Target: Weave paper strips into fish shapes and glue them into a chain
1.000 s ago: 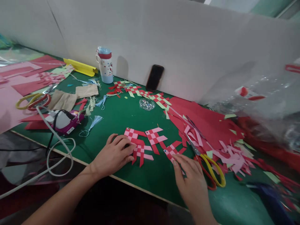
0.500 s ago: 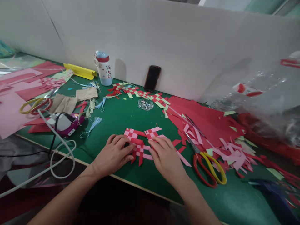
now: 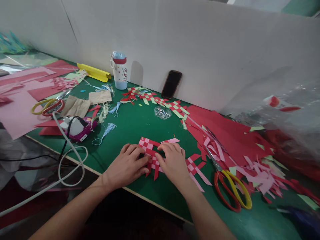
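Note:
Both my hands lie on woven red-and-pink paper fish on the green table. My left hand rests flat, fingers together, on the left fish, whose checkered head with a small eye shows above my fingers. My right hand lies palm down over the middle fish, covering most of it. A third woven fish lies just right of my right hand, untouched. What my fingertips pinch, if anything, is hidden.
Red-and-yellow scissors lie right of my hands beside red and pink paper scraps. Behind are a dish of beads, a phone leaning on the white wall, a bottle, more woven fish, a glue gun with cable.
My right hand moved left from the rightmost fish near the scissors onto the middle fish, close beside my left hand. My left hand stayed put. The view shifted slightly.

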Action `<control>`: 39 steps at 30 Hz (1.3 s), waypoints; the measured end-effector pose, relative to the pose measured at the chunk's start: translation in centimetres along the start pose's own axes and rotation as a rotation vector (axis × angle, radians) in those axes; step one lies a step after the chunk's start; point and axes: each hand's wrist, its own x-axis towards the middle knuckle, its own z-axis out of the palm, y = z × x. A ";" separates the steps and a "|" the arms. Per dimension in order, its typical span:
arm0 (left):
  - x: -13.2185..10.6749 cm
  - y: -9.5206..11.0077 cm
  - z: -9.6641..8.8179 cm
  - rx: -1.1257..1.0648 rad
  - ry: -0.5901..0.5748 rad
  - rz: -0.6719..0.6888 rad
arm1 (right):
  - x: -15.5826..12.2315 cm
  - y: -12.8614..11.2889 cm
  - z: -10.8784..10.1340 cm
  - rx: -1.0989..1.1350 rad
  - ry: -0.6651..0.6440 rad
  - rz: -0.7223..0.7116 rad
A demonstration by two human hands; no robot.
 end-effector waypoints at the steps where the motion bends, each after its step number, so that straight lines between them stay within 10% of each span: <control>1: 0.0 0.0 0.0 -0.002 -0.001 -0.003 | 0.0 0.1 0.1 -0.013 0.017 -0.009; 27: -0.1 -0.3 0.2 -0.038 -0.010 -0.050 | -2.9 -0.3 -0.9 0.008 -0.052 0.006; 39: -0.1 -0.4 0.3 -0.052 0.090 -0.031 | -6.8 4.6 -4.4 -0.007 0.278 -0.010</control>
